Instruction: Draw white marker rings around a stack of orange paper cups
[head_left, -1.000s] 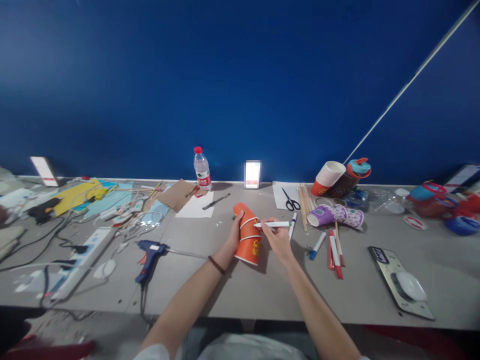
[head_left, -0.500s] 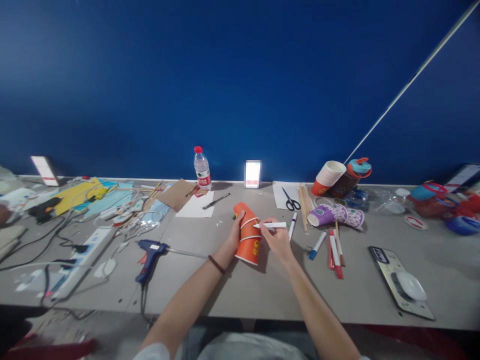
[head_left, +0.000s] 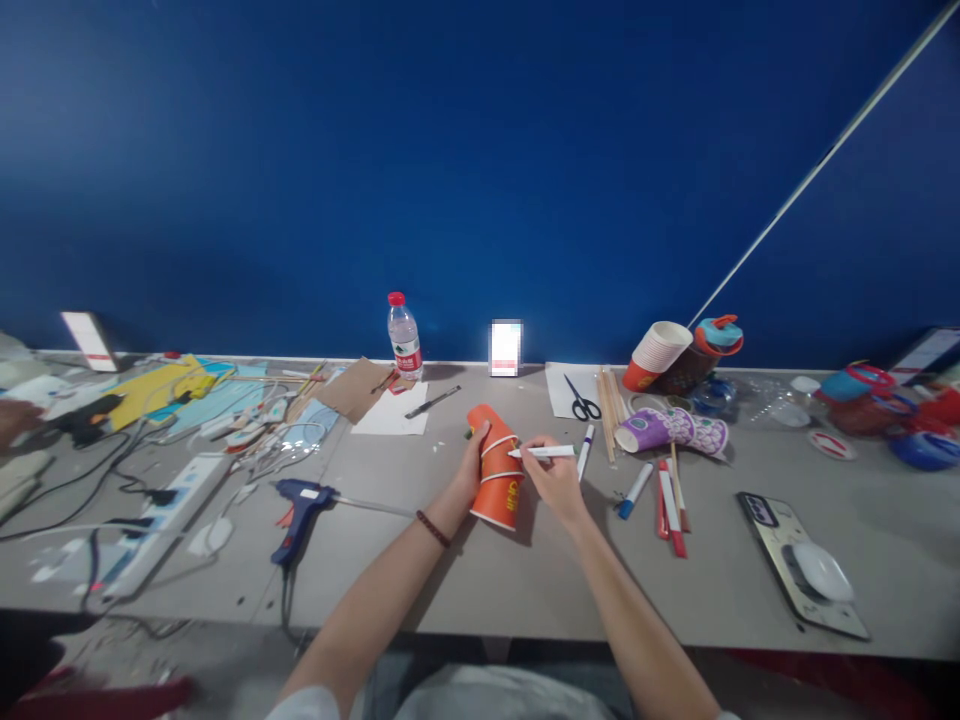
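The right hand (head_left: 553, 482) is clamped on a slim white marker (head_left: 551, 452), tip directed left, long axis running left to right. At the tip lies the bent column of orange paper cups with white rims (head_left: 498, 462); tip contact cannot be confirmed. The column's long axis runs far-left to near-right, crosswise to the marker. The left hand (head_left: 470, 470), clamped on the column's left side, is nearer to it. Grey tabletop (head_left: 525, 600) lies below.

Grey table (head_left: 705, 600); on its left, 1 power strip (head_left: 169, 525) and a blue glue gun (head_left: 304, 515); on its right, purple cups (head_left: 679, 428) and a phone (head_left: 772, 550).
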